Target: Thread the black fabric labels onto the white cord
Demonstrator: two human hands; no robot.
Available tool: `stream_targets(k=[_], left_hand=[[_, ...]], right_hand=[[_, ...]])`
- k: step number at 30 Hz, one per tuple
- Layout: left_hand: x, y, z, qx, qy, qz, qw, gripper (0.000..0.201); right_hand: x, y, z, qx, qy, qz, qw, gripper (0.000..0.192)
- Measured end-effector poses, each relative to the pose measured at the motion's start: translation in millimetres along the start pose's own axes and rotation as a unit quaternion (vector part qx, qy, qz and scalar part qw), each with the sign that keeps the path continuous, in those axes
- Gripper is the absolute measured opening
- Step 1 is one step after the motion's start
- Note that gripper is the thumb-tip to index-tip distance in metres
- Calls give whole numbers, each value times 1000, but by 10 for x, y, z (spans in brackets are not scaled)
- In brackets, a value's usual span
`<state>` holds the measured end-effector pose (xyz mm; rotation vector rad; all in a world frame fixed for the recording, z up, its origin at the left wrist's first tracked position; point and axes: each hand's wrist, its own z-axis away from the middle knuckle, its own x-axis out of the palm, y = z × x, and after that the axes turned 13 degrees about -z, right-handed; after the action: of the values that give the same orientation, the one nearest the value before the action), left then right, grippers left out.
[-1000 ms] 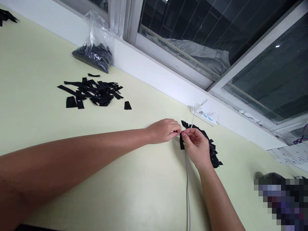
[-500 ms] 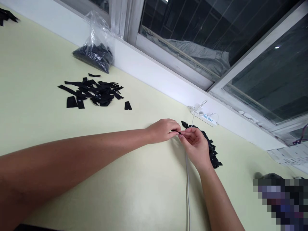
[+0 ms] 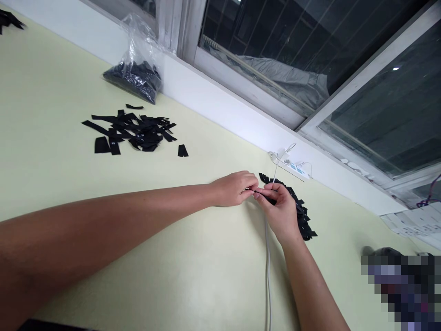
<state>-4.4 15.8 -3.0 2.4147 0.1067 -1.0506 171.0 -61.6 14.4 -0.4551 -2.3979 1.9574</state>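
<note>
Both hands meet above the pale yellow-green desk (image 3: 206, 276), near the window sill. The left hand (image 3: 234, 188) and the right hand (image 3: 280, 209) each pinch one end of a small black strip (image 3: 263, 195) between thumb and fingertips, so the strip sits stretched between them just over the desk top. No print or lettering can be read on it. Right behind the right hand lies a heap of similar black pieces (image 3: 303, 216), partly hidden by the fingers. A white cable (image 3: 268, 271) runs along the desk under the right wrist toward a white power strip (image 3: 292, 168) set against the sill; any marking on it is too small to make out. Well apart to the left lies a loose scatter of longer black strips (image 3: 131, 131), one of them bearing a tiny white mark that cannot be read, with a single piece (image 3: 183, 151) lying just beside the scatter. Beyond it a clear plastic bag (image 3: 136, 69) filled with dark pieces leans by the window frame (image 3: 186, 32).
</note>
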Motion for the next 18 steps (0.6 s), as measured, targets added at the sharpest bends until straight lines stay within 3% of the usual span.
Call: stream_targets(k=[9,14,18], left_hand=[[16,-22,-25,-46,21,18,999,2],[16,3,-15,-46,15,27,998,12],[-5,26,-4,-51,28,12,998,22]], right_hand=[[-17,10,-28,-53,15,7,998,34],[-70,-22,-64,-3,27,-19,999,40],[-317,-46,-172,17,106,39,993,44]])
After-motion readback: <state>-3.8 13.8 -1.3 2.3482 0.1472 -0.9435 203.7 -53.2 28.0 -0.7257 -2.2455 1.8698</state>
